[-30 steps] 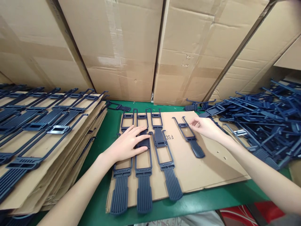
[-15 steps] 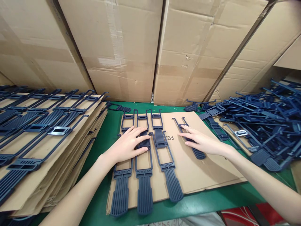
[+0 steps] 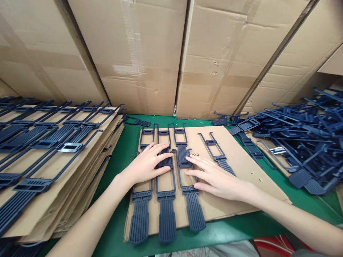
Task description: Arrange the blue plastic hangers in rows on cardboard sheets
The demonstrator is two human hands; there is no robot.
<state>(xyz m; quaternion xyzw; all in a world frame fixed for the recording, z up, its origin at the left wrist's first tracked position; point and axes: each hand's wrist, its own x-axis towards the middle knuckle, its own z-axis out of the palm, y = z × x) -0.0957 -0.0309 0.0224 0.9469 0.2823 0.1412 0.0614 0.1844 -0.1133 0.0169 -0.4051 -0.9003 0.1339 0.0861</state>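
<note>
resting with left hand spread flat across two columns of dark blue frames, and with right hand, fingers apart, over a third, clasping nothing. lying on a cardboard sheet (bearing print too covered to read) atop a green surface. set out likewise on stacked cardboard at left; tangled in a pile at right. backed by taped boxes, contents hidden.

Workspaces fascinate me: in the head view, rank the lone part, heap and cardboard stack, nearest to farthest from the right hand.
1. Lone part: just beyond the right hand, partly hidden by it.
2. Heap: off to the right.
3. Cardboard stack: across on the left.
</note>
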